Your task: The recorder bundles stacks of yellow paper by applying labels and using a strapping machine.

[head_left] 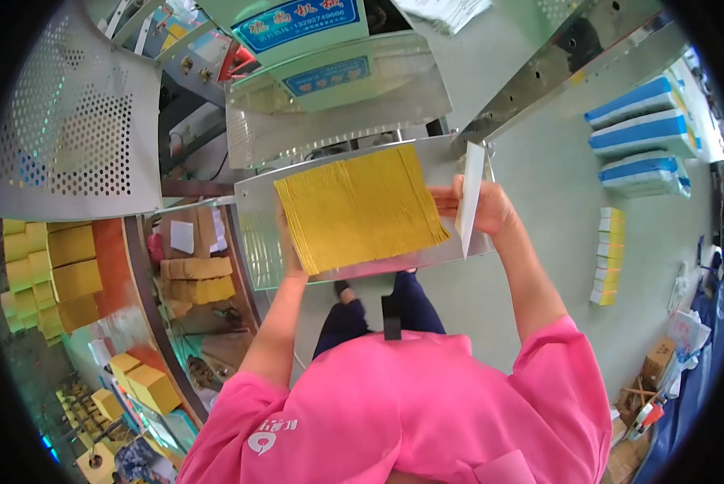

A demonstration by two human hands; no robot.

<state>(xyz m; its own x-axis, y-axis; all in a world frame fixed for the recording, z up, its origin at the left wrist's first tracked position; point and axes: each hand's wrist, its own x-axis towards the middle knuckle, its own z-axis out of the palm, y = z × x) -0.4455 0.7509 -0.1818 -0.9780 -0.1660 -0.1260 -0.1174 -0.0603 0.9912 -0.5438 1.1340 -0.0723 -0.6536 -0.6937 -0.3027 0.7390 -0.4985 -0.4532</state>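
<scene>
A thick stack of yellow paper [360, 211], its left edge creased and layered, is tilted above a metal work table [257, 234]. Against the stack's left edge is my left hand [289, 246], wrapped round it with most fingers hidden behind the paper. My right hand [484, 208] pinches a thin white card [469, 198], seen nearly edge-on, between thumb and fingers. Some outstretched fingers of that hand reach past the card to the stack's right edge.
Beyond the table stands a machine with a clear guard [338, 105]. A perforated metal panel [76, 121] is at left, above yellow stacks [76, 266]. A steel beam [567, 60] crosses upper right. Blue-and-white packs [644, 137] and small yellow-white bundles [609, 254] lie on the right-hand floor.
</scene>
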